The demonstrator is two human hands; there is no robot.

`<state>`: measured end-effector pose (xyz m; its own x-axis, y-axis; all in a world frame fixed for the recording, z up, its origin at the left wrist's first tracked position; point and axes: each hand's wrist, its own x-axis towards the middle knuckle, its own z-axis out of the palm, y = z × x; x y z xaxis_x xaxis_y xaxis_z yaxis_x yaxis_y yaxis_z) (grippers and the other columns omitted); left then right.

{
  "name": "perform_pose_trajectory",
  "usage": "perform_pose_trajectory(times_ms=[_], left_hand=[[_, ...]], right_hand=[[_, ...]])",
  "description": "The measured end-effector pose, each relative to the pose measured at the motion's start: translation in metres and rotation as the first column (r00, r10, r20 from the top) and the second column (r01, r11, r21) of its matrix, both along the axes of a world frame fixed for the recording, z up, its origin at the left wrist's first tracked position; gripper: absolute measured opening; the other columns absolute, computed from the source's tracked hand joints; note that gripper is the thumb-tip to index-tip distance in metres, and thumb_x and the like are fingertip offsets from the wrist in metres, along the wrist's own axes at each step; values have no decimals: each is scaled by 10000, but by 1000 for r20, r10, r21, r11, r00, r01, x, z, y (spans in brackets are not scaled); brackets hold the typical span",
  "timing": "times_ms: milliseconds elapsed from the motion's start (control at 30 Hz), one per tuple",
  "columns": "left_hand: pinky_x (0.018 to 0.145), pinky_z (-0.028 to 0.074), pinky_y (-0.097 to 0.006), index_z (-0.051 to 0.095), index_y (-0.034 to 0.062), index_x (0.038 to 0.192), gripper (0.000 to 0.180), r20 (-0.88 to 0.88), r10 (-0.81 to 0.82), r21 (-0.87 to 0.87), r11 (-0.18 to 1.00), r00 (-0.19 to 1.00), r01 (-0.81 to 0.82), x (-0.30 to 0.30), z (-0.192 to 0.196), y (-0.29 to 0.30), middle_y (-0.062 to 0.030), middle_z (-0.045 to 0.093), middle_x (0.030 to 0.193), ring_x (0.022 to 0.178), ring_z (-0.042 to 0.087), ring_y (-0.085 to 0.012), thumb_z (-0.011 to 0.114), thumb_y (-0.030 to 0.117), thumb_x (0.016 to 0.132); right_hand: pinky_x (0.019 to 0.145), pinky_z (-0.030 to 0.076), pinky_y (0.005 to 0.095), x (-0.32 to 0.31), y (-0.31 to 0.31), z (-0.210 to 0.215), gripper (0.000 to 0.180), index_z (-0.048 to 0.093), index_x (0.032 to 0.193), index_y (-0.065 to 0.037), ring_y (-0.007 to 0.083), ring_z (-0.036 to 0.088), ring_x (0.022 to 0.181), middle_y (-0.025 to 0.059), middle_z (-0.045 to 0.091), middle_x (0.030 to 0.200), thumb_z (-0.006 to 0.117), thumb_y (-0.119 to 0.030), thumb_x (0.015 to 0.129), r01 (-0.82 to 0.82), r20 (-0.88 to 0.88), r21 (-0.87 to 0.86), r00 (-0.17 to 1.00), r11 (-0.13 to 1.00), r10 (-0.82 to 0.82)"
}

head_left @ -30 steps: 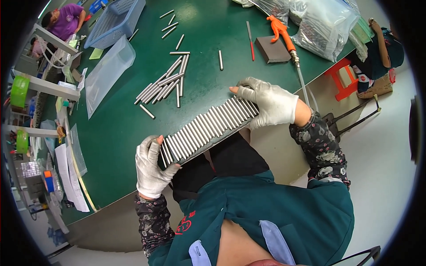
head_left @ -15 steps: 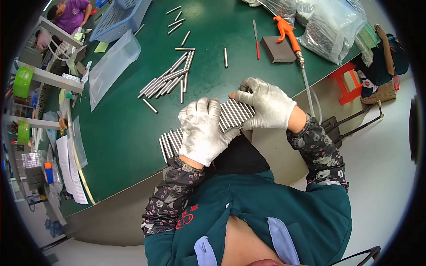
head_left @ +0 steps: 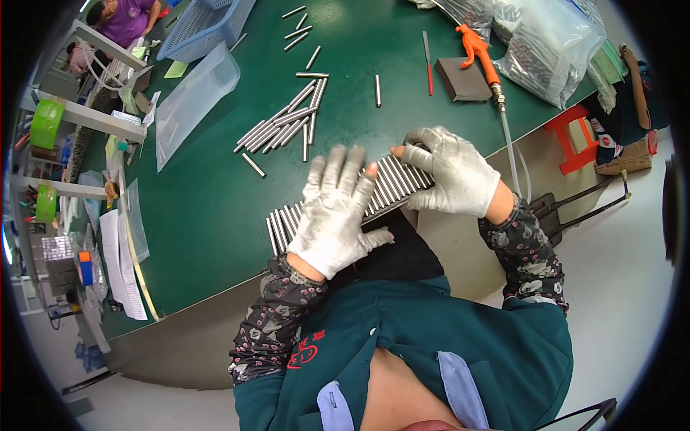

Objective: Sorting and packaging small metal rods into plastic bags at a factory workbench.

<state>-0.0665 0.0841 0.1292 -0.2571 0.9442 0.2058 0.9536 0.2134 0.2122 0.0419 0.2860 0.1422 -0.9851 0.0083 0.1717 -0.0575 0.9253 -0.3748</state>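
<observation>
A row of short polished metal rods (head_left: 388, 183) lies side by side along the table's near edge. My left hand (head_left: 334, 208), in a white glove with a bare fingertip showing, rests flat across the row with its fingers stretched and spread. At the row's right end, my gloved right hand (head_left: 456, 172) grips the rods, its fingers bent over the far ends and its thumb along the near side. More rods emerge left of my left hand; those beneath its palm are hidden. Beyond the row, a loose heap of similar rods (head_left: 280, 129) lies on the green table (head_left: 208, 223).
An orange air gun (head_left: 478, 54) with a hose lies beside a dark brown block (head_left: 462, 80) and a red-handled file (head_left: 429, 72). Bags of rods (head_left: 550, 57) stand at the far right. A blue basket (head_left: 205, 32) and a clear plastic sheet (head_left: 198, 100) are far left. Another person (head_left: 129, 21) sits beyond.
My left hand has opened from a curled grip on the rods to stretched, spread fingers lying over them. My right hand keeps its hold at the row's right end. The view has shifted slightly.
</observation>
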Motion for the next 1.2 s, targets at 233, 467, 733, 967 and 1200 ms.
perform_pose_trajectory(times_ms=[233,467,733,967,1200], left_hand=[[1119,167,-501,261,23,1421,1036,33,31,-156,987,999,-26,8,-2,12,-193,307,1446,1360,264,-344,754,485,634],[1123,157,-501,216,17,1436,1100,13,15,-118,993,1000,-13,1,3,-5,-204,273,1461,1366,244,-363,770,478,605],[1120,166,-511,180,121,1470,1244,34,139,-9,990,990,-139,-42,9,-85,-187,305,1451,1345,284,-385,868,315,452],[1111,158,-539,193,68,1461,1050,-17,159,-64,985,987,-160,-25,-11,-85,-208,312,1437,1339,273,-415,627,631,687],[1099,154,-562,205,116,1465,1092,8,147,51,988,989,-147,-26,-4,-81,-190,335,1422,1327,289,-410,773,459,598]], right_hand=[[861,442,458,14,-2,-10,624,601,1143,-59,330,535,1076,150,547,1186,707,-389,624,41,-78,76,996,996,-36],[898,435,457,19,4,-15,596,593,1143,-40,357,530,1086,181,537,1191,719,-330,638,12,-170,-42,985,999,-19],[955,406,371,39,68,10,440,594,1150,-44,308,520,1123,153,580,1169,659,-282,786,647,-360,-67,694,759,-624],[894,449,422,35,125,-16,560,547,1234,-88,324,552,1089,168,597,1150,557,-485,838,836,-71,246,519,490,-852],[888,450,429,20,125,-20,569,542,1243,-99,343,565,1056,169,612,1126,541,-495,835,838,-125,210,534,504,-836]])
